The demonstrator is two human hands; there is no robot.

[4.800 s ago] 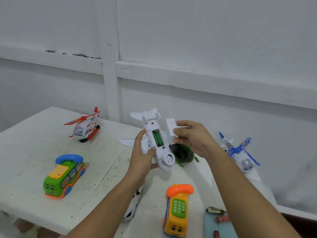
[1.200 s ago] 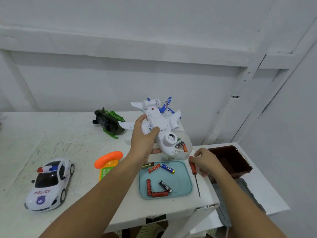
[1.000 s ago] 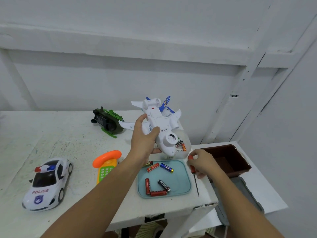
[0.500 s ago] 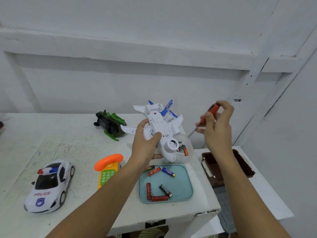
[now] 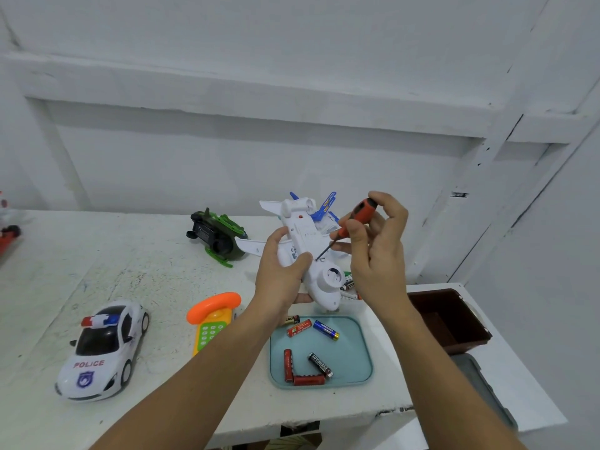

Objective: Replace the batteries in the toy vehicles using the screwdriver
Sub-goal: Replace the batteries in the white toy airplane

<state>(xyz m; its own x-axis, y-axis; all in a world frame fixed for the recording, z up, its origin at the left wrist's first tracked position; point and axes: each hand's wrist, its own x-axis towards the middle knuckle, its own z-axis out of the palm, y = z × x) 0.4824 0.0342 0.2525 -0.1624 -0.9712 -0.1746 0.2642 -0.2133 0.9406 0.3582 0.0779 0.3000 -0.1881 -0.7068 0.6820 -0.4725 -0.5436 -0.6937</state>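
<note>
1. We're holding the plane [image 5: 300, 228] belly-up above the table [image 5: 146, 280], about dead centre. Our left hand [image 5: 279, 280] is wrapping its fuselage from eight o'clock, thumb lying across the belly.
2. Our right hand [image 5: 376, 254] is pinching the screwdriver [image 5: 355, 219] by its orange handle, shaft slanting down from two o'clock. The tip is meeting the belly just beside our thumb, probably at the cover screw, though it's too small to tell whether it's seated.
3. We're judging the plane to be light, hollow, stiff plastic, smooth enough to twist in the palm. The thick fuselage is the place to grip, since the thin wings and tail could snap.
4. The screwdriver is looking slim and rigid, so fingertips on the handle suit spinning it. Steady downward pressure should stop the tip slipping.
5. At six o'clock of the plane, the tray [image 5: 357, 339] is holding loose batteries [image 5: 298, 329]. A police car [image 5: 104, 345] is sitting at eight o'clock and a green toy [image 5: 217, 235] at ten.
</note>
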